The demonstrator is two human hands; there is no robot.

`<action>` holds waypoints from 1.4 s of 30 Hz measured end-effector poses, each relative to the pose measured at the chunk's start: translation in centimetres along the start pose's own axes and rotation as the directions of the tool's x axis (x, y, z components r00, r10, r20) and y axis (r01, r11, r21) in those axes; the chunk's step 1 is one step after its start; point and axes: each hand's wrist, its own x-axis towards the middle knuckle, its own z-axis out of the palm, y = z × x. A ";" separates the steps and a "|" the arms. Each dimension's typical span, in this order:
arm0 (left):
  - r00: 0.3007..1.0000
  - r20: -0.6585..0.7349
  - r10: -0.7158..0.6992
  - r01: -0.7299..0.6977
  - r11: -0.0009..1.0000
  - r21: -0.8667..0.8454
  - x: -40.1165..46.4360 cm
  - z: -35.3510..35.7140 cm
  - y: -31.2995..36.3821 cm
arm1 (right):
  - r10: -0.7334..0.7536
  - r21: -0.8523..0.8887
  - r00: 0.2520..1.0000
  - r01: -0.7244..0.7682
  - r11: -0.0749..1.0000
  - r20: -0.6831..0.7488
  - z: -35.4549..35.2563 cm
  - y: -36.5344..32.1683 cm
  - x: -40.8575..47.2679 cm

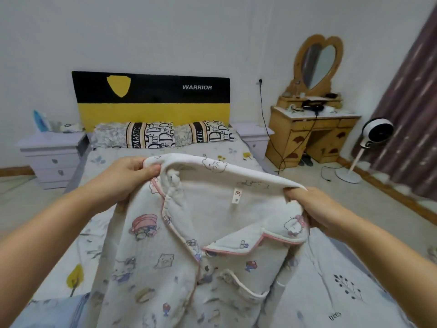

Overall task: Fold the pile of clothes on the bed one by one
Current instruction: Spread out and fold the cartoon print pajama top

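Observation:
A white quilted pyjama top (203, 221) with cartoon prints and pink piping hangs in the air over the bed (331, 280), its open front and collar facing me. My left hand (127, 176) pinches the left shoulder at the neckline. At the right shoulder, my right hand (314, 209) grips the fabric the same way. The back neck stretches between both hands, with a small label showing inside. The lower part of the top drops out of view at the bottom edge. A blue garment (54, 311) lies at the lower left on the bed.
Two patterned pillows (151, 136) lean against a black and yellow headboard (151, 100). A lilac nightstand (52, 152) stands on the left. A wooden dressing table (312, 133) with a heart mirror, a white fan (376, 133) and a dark curtain are on the right.

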 end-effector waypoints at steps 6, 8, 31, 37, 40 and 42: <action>0.998 0.057 -0.004 -0.003 0.994 0.112 0.9 0.9 1.1 | 0.075 0.216 0.909 -0.177 0.960 0.410 -3.1 0.1 -2.5; 0.996 0.089 0.005 -0.017 0.991 0.132 1.1 1.0 1.7 | 0.001 0.204 0.785 -0.163 0.965 0.619 -5.3 -0.5 -3.5; 0.979 0.200 -0.039 -0.028 0.945 0.325 19.9 23.3 -10.1 | 0.073 0.022 0.972 -0.070 0.997 -0.221 -9.1 19.0 17.0; 0.953 0.293 -0.073 -0.062 0.903 0.426 26.9 30.6 -12.8 | 0.091 -0.023 0.948 -0.103 0.994 -0.304 -12.1 24.4 25.1; 0.958 0.268 -0.100 -0.046 0.871 0.488 30.9 33.9 -14.7 | 0.105 -0.040 0.948 -0.123 0.992 -0.299 -13.5 26.8 30.1; 0.974 0.206 -0.099 -0.016 0.870 0.493 33.5 36.3 -16.1 | 0.115 -0.048 0.943 -0.137 0.989 -0.313 -14.2 28.4 33.4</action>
